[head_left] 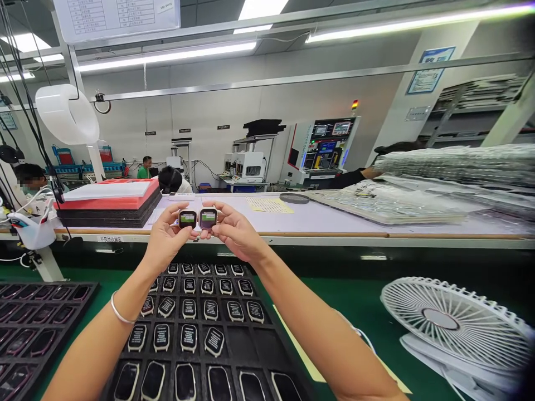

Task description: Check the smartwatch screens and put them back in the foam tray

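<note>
Left hand [165,238]: raised above the tray, fingers closed around a small watch body [188,219] with its lit screen facing the camera; silver bracelet [119,313] on the wrist.
Right hand [236,233]: raised level with the left, thumb and fingers pinching a second watch body [208,218], screen also lit.
Two held pieces: side by side, edges just touching or nearly so — cannot tell which.
Black tray [246,348]: directly below both hands on the green worktop [359,312], most pockets filled with more watch bodies, screens dark or showing text; a few pockets near the right side bare.
Second tray [29,328]: at far left, holding darker pieces.
White fan [455,326]: lying at the right of the worktop, grille tilted up.
Yellow sheet [301,351]: partly under the right forearm, beside the black tray.
Behind: a raised pale shelf [326,220] with a stack of red and black trays [111,203] — other people well apart at the back.
</note>
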### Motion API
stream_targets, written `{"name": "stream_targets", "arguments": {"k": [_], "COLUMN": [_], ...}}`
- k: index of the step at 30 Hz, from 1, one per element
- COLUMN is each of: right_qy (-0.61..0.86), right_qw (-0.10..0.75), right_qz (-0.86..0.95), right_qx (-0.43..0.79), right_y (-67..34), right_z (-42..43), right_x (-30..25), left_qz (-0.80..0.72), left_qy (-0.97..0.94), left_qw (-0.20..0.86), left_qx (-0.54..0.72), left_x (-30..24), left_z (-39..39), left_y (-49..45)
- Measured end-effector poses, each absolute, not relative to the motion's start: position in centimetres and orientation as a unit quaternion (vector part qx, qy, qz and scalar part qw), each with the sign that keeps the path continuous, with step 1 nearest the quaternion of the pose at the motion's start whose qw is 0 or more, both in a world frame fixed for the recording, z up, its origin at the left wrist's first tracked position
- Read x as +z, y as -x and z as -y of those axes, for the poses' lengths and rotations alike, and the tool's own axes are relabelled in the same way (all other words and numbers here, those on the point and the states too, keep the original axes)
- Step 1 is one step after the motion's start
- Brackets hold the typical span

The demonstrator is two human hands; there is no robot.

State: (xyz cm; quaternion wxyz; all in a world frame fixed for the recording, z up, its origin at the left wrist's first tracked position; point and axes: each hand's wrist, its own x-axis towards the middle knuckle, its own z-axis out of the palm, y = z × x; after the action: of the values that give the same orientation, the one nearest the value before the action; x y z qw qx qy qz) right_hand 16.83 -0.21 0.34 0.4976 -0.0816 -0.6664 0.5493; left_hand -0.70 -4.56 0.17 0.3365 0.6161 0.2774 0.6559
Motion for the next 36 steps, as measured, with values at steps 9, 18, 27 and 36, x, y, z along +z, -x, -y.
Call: {"name": "stream_targets", "arguments": {"k": [9, 18, 27, 36], "right_qy": [0.087, 0.079, 0.108, 0.124], "right_qw": [0.490, 0.488, 0.500, 0.496], "right_qz": [0.657, 0.647, 0.635, 0.630], "right_qx": [0.566, 0.581, 0.579, 0.585], "right_y": [-16.9, -17.1, -16.6, -16.7], "right_z": [-0.2, 0.2, -0.1, -0.3], "right_x": [-0.1, -0.9, -2.8, -4.0], "left_qz": [-0.292, -0.277, -0.304, -0.319], "left_qy": [-0.611, -0.605, -0.586, -0.575], "left_qw": [0.332, 0.359, 0.396, 0.412], "left_qx": [0.657, 0.655, 0.638, 0.630], "left_x": [0.0, -0.8, -2.3, -3.0], "left_z": [4.4, 4.7, 4.6, 4.5], "left_y": [0.8, 0.7, 1.0, 0.9]}}
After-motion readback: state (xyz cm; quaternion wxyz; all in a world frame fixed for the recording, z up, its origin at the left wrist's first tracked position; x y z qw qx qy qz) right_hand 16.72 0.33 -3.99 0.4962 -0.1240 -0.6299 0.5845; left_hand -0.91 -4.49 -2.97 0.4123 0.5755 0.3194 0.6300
